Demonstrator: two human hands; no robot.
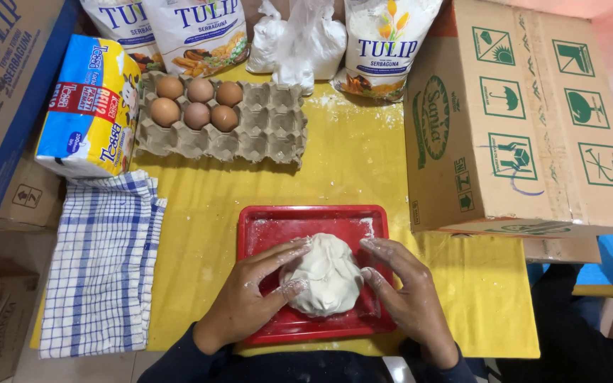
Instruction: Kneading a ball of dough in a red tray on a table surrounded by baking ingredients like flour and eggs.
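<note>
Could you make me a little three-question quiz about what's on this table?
1. How many eggs sit in the carton?
2. True or false: both hands touch the dough.
3. The checked cloth lies on which side of the red tray: A the left hand side, B the right hand side?

Key: 1. six; 2. true; 3. A

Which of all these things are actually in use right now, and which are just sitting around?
In use:
- left hand and right hand, both pressed on the dough ball
- red tray under the dough

Lying about:
- egg carton with six eggs
- checked cloth
- flour bags
- cardboard box
- blue and yellow packet
</note>
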